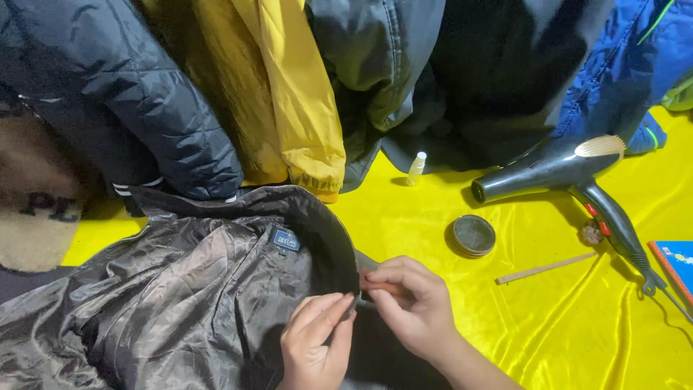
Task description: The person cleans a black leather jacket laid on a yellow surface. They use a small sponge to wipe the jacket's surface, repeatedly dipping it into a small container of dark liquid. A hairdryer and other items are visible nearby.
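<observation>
The dark jacket (180, 289) ran off the left and bottom edges, its sleeves out of view. Beside its collar, the right hand (408, 303) covered a thin reddish thing, too hidden to identify. Right of the jacket, the hair dryer's cord (668, 292) left the frame, and a blue book (675, 263) was cut by the edge. Behind the jacket, the hanging coats (289, 87) lost their tops.

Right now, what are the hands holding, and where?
Both hands, left hand and right hand, pinch the dark jacket at its front edge, just below the collar.
</observation>
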